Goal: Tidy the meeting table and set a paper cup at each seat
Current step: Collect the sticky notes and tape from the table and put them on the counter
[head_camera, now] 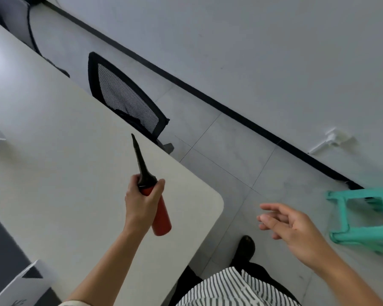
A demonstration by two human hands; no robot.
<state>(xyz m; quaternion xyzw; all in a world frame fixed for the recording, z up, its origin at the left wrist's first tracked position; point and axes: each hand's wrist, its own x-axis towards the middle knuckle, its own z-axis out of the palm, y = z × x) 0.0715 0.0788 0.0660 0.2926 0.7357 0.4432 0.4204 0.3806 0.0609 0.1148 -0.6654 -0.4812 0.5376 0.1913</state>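
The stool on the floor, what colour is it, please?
Mint green plastic stool, in the head view.

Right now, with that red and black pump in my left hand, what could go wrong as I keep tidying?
The pump is gripped by the left hand near its middle, its long black nozzle pointing forward over the table; a swing could scrape the tabletop or catch the mesh chair. The green stool lies on the floor just beyond the open right hand, so stepping that way risks a trip.

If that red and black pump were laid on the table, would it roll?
Probably: the hand pump has a round red barrel, so it may roll. It looks stiff, and likely light, since the left hand holds it alone above the table.
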